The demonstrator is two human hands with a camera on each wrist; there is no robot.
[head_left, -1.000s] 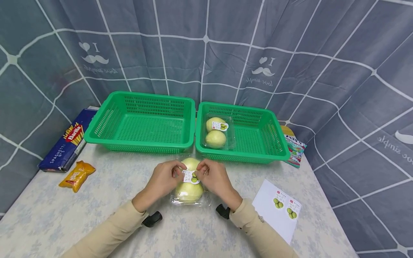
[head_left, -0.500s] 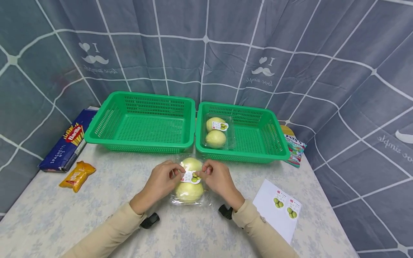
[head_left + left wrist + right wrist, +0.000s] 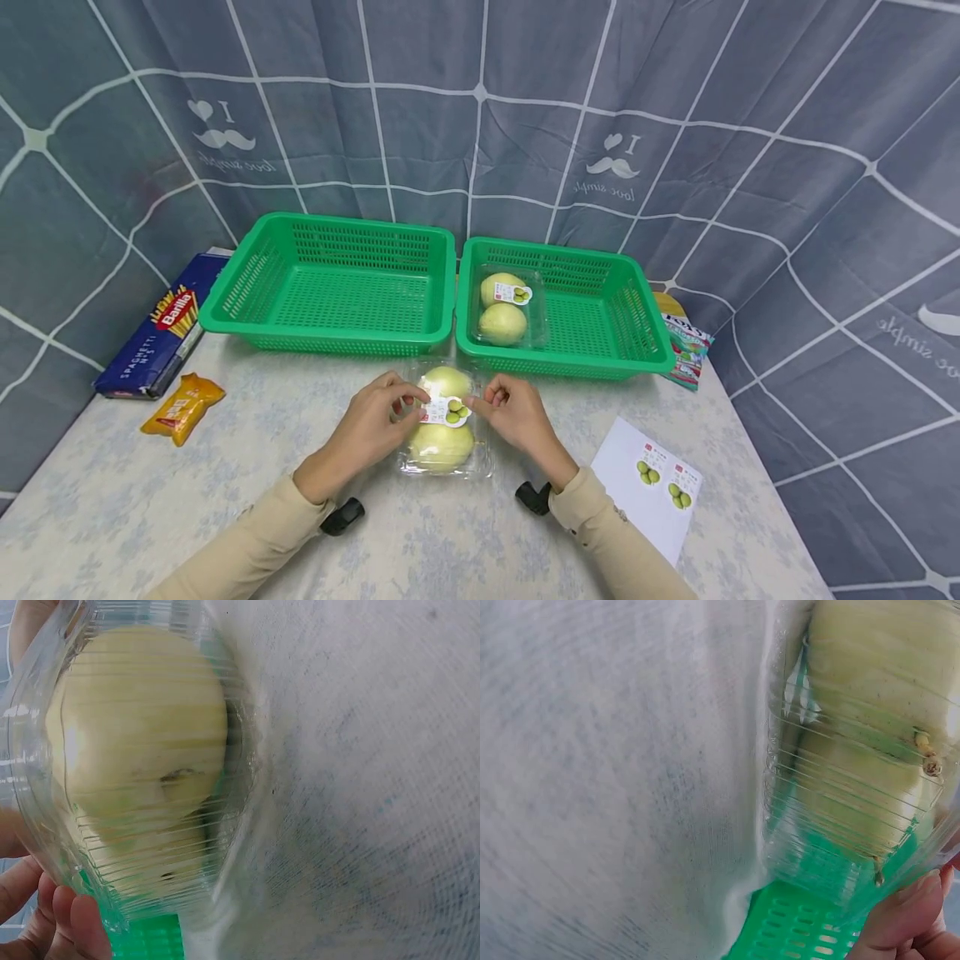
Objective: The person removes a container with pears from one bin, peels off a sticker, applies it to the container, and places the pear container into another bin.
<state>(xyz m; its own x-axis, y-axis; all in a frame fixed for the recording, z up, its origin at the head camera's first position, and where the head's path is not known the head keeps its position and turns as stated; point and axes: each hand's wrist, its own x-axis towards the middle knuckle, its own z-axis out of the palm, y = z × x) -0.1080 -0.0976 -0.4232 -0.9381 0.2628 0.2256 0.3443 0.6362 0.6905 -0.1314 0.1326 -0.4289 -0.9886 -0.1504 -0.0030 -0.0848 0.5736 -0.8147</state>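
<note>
Two pale yellow-green melons sit in a clear plastic clamshell box on the table in front of me. Across its lid lies a white label printed with green fruit. My left hand has its thumb and index fingertips at the label's left end. At the other end, the thumb of my right hand touches the label's edge, its fingers loosely bent. The left wrist view shows a melon through the ribbed box side, with fingertips beside the rim. My right thumb appears low in the right wrist view.
A green basket stands behind on the left; another green basket beside it holds a labelled box of two melons. Left are a spaghetti box and an orange packet. A label sheet lies right, with a snack bag behind.
My right hand has shifted slightly right, its thumb backing from over the label to its edge. The left hand has eased slightly left, showing more of the label. The box stays in place.
</note>
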